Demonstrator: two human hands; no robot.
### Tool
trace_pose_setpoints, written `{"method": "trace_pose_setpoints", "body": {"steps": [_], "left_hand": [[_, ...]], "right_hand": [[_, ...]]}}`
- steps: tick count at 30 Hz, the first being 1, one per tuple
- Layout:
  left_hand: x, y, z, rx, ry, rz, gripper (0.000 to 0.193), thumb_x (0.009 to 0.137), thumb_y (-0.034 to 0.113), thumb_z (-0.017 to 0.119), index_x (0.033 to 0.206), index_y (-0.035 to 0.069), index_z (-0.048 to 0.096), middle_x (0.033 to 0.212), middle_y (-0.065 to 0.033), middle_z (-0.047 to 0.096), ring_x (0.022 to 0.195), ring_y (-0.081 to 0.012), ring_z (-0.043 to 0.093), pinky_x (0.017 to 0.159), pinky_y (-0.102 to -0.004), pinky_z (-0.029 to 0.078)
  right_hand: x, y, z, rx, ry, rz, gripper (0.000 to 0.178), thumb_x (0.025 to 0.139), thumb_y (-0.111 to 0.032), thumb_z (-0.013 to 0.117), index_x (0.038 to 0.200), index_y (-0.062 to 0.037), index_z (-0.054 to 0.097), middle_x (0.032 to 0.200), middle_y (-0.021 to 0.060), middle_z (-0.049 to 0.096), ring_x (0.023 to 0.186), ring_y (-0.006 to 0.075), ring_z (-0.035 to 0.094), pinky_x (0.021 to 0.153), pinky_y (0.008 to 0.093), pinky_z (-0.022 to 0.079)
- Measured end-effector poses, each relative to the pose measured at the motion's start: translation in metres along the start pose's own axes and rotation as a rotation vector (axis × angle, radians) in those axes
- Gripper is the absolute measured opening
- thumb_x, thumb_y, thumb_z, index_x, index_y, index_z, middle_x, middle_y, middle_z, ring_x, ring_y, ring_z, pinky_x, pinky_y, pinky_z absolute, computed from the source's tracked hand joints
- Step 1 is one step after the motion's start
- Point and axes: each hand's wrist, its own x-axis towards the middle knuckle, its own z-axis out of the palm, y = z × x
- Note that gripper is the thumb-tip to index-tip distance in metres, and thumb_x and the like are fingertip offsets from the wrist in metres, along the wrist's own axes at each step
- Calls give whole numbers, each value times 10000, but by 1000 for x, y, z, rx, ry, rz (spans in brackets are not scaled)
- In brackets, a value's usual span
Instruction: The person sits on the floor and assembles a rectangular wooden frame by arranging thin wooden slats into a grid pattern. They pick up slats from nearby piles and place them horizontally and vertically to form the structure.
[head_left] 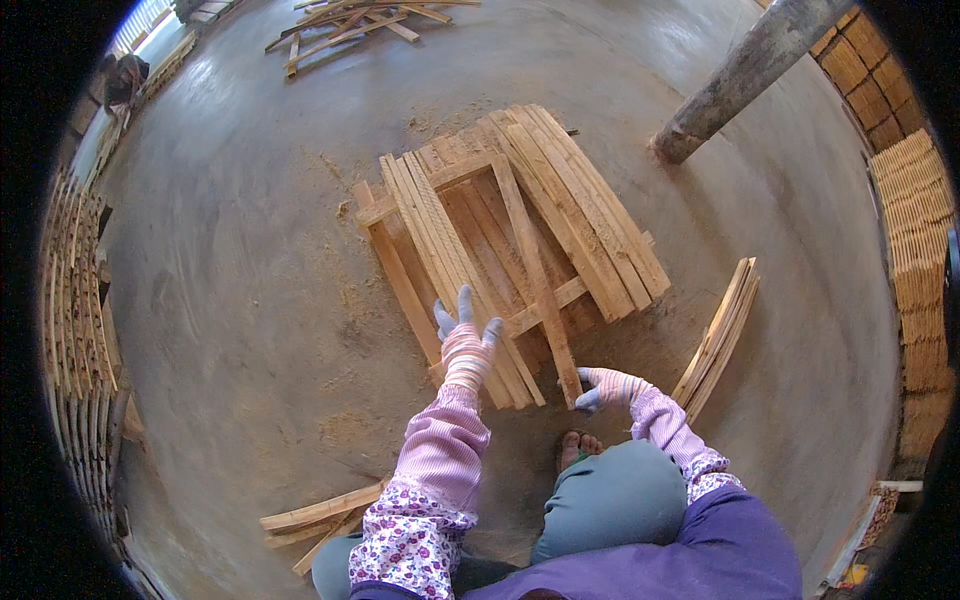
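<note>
Two rows of slats already lie on the wooden frame (pixel 458 174), a left row (pixel 438 245) and a right row (pixel 580 210); between them one single slat (pixel 534 270) slants across the frame, its near end at your right hand (pixel 610 388), whose fingers appear to grasp it; your left hand (pixel 467 345) has its fingers spread, released, over the left row, though contact cannot be told; the gap looks mostly unfilled on top, and the single slat seems not yet lined up with either row.

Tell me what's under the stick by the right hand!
The stick crosses a wooden crossbar; lower boards show beside it. The parts directly beneath are hidden.
</note>
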Motion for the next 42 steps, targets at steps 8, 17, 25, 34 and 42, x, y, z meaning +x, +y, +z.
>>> {"method": "trace_pose_setpoints", "body": {"steps": [8, 17, 25, 34, 42], "left_hand": [[3, -6, 0, -1, 15, 8, 875, 884, 429, 737, 1593, 341, 232, 1659, -251, 21, 1462, -534, 246, 1187, -539, 317], [8, -18, -3, 52, 23, 35, 934, 863, 488, 745, 1605, 301, 211, 1639, -296, 54, 1475, -506, 232, 1203, -480, 280], [5, 0, 1, 25, -16, 37, 891, 885, 450, 739, 1599, 305, 225, 1647, -275, 49, 1482, -495, 223, 1200, -491, 293], [18, 20, -16, -163, 256, 267, 959, 848, 661, 680, 1562, 125, 329, 1602, -269, 229, 1468, -408, 293, 1200, -501, 284], [66, -16, -142, -1036, 115, -158, 560, 976, 625, 529, 995, 73, 622, 737, -51, 603, 545, -178, 573, 463, -349, 495]], "right_hand": [[4, -20, 11, 56, 30, -58, 515, 842, -98, 762, 1314, -91, 554, 1033, 59, 677, 866, 164, 689, 706, 326, 570], [27, -229, -18, -629, 900, -448, 841, 867, -144, 700, 1584, -199, 265, 1559, 179, 369, 1378, 361, 455, 1154, 519, 334], [44, -112, -38, -1356, 1231, 156, 625, 962, -212, 446, 1570, -227, 300, 1667, 210, 154, 1537, 417, 146, 1194, 658, 112], [35, -109, 56, -190, 761, -717, 680, 814, -48, 587, 1479, -41, 447, 1431, 251, 526, 1325, 373, 520, 1143, 395, 392], [6, -146, 8, -948, 938, -368, 820, 862, -429, 750, 1531, -125, 386, 1541, 228, 401, 1413, 390, 413, 1167, 452, 354]]}}
